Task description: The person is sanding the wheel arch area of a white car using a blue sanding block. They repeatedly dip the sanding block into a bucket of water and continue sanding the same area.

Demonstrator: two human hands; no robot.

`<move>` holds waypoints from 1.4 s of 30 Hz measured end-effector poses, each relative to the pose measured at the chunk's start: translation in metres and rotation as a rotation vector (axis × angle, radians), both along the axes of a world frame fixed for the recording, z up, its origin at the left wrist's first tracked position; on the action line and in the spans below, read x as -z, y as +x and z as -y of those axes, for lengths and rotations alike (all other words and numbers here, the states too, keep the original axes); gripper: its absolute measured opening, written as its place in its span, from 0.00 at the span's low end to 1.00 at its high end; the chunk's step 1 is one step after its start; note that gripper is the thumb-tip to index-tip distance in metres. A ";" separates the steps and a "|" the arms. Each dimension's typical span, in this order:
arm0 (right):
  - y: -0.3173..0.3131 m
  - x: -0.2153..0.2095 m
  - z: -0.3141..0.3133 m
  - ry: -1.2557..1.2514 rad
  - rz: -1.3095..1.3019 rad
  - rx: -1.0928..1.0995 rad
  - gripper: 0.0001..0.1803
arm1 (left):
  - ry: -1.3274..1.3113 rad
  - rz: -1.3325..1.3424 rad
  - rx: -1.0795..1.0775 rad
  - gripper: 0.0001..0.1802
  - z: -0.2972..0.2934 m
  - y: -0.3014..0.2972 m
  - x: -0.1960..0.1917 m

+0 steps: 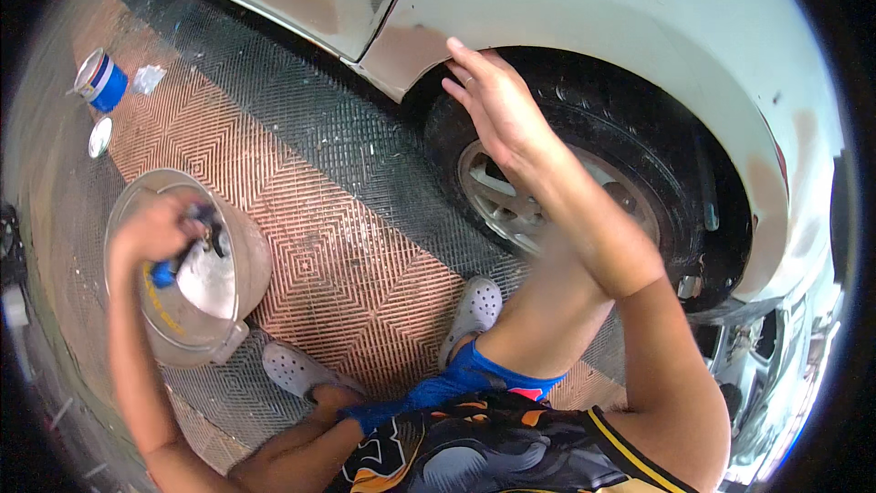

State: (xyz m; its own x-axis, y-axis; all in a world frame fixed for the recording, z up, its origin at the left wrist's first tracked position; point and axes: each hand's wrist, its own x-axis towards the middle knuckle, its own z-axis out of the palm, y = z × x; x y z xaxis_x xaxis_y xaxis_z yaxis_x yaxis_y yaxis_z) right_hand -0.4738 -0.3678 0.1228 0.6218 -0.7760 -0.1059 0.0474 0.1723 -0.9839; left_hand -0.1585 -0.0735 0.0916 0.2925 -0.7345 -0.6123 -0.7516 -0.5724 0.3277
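My left hand (164,230), smeared by motion, is over a round translucent bucket (251,256). Its fingers are closed round a small dark object (212,228) whose kind I cannot make out. Beneath that lies a white round patch (208,278), and a bit of blue (162,274) shows beside the hand. My right hand (493,96) is held with its fingers stretched out, at the front-left end of the wheel arch on a pale car body panel (566,0). Its fingertips overlap a brownish sanded patch (411,47); whether they touch it I cannot tell.
A black tyre (584,105) with a silver wheel (493,196) sits below the arch. At the left stand a blue-and-white can (102,82), a round lid (100,137) and a crumpled whitish piece (149,79). Ribbed tiles (338,228) cover the floor; my grey clogs (474,310) rest there.
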 end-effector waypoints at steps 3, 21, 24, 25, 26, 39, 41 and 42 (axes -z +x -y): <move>-0.019 0.012 0.014 -0.017 0.059 -0.026 0.41 | -0.344 0.121 0.031 0.26 0.046 -0.012 -0.070; -0.059 0.007 0.002 -0.300 0.104 -0.061 0.38 | -1.677 -0.240 -1.054 0.26 0.284 -0.258 0.019; -0.064 0.000 0.002 -0.257 0.184 -0.114 0.38 | -1.714 -0.078 -1.067 0.26 0.284 -0.261 0.019; -0.057 0.001 -0.005 -0.263 0.181 -0.125 0.38 | -1.699 -0.228 -1.130 0.26 0.295 -0.236 0.043; -0.052 0.002 -0.011 -0.274 0.172 -0.131 0.39 | -1.677 -0.391 -1.190 0.27 0.302 -0.221 0.060; -0.061 0.008 -0.007 -0.308 0.109 -0.100 0.41 | -1.647 -0.251 -1.176 0.28 0.284 -0.250 0.021; -0.060 0.005 -0.008 -0.320 0.121 -0.124 0.41 | -1.637 -0.188 -1.250 0.28 0.297 -0.238 0.038; -0.062 0.006 -0.005 -0.323 0.126 -0.135 0.41 | -1.680 -0.203 -1.182 0.27 0.294 -0.249 0.031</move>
State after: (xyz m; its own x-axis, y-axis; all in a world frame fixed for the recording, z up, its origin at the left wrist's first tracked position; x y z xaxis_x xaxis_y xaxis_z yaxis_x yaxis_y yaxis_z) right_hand -0.5354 -0.3631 0.1165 0.7136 -0.6667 0.2151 0.1698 -0.1332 -0.9764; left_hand -0.4078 -0.3676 0.0610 0.9716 -0.0393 0.2334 -0.2181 0.2344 0.9473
